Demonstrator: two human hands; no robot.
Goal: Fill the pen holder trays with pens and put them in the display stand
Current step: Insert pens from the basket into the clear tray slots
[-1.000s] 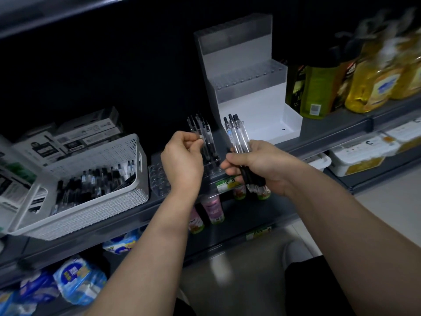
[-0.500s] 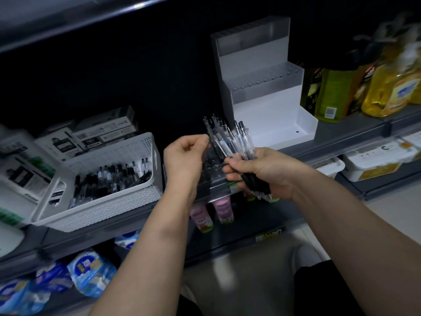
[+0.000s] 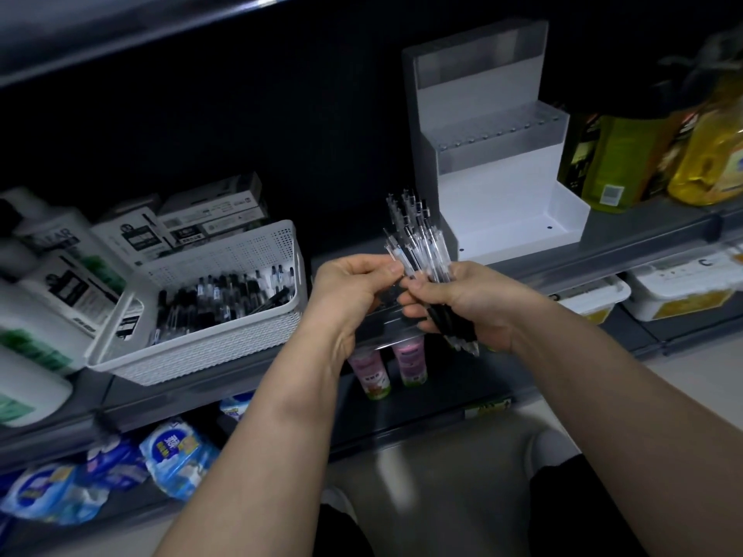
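My right hand point(image 3: 462, 299) grips a bundle of clear pens point(image 3: 426, 251) with black grips, tips pointing down. My left hand point(image 3: 349, 291) pinches one pen of that bundle near its upper part. Behind and under the hands a clear pen holder tray point(image 3: 386, 319) lies on the shelf, with several pens point(image 3: 406, 207) standing in it. The white stepped display stand point(image 3: 502, 186) stands behind to the right, with two clear trays in its upper steps and a bare bottom step. A white basket point(image 3: 225, 339) of loose pens sits to the left.
Boxes point(image 3: 209, 219) and white bottles point(image 3: 36, 299) crowd the left of the grey shelf point(image 3: 643, 235). Yellow and green bottles point(image 3: 619, 154) stand right of the stand. Pink bottles point(image 3: 370, 375) and blue packets point(image 3: 177, 460) fill the lower shelves.
My left hand has come right from the pens standing in the tray to the bundle in my right hand and now pinches one pen there. The view has shifted left a little.
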